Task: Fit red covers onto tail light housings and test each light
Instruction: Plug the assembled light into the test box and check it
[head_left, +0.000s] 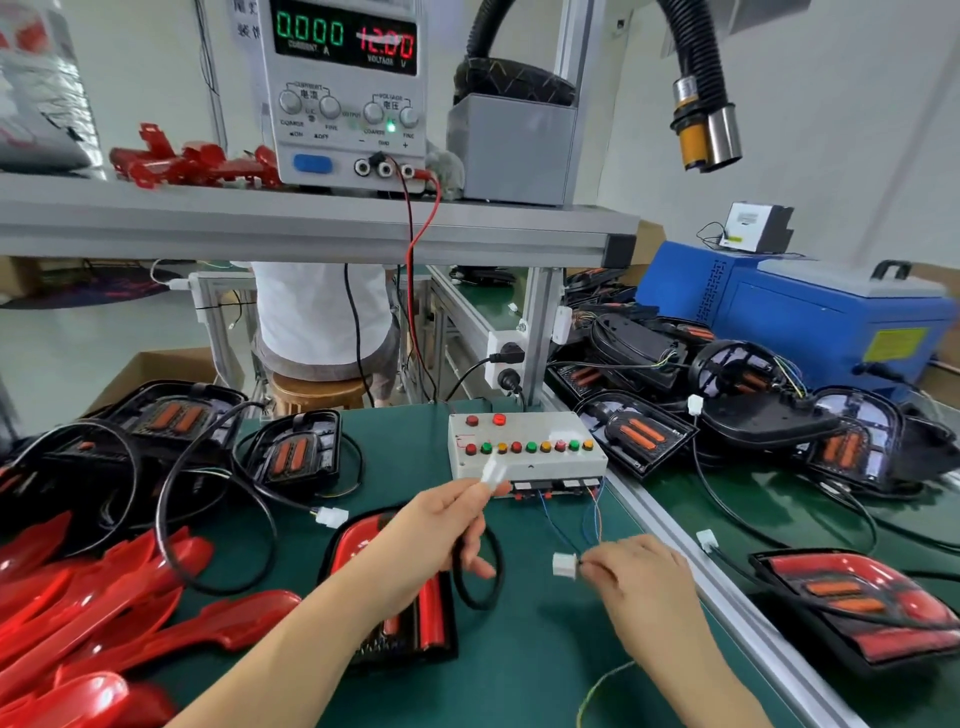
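Left hand (441, 525) raised above the green mat (519, 654): thumb and forefinger closed in a pinch on a white plug (493, 474), held up in front of the near edge of the test box (524, 447). Lower fingers loosely curled, with the black cable (478, 597) passing through them and hanging in a loop below the palm.

Right hand (634, 577) lower and nearer, knuckles up: fingertips drawn together, pinching the white tester connector (563, 565) at its wire end. Thin blue and orange wires (571, 525) leading from there up to the front of the test box. The two connectors apart, not joined.

Covered tail light (358, 538) flat on the mat under the left forearm, red cover on its black housing, cable loop just beside it.

Loose red covers (104, 597) heaped at the left edge. Uncovered housings (296, 457) behind them, amber strips showing, one spare plug (331, 517) lying on the mat. Finished tail light (852, 597) on the right-hand bench, beyond the aluminium rail; further housings (727, 415) piled behind it.

Power supply (343, 93) on the upper shelf, reading 0.000 A and 12.00 V.
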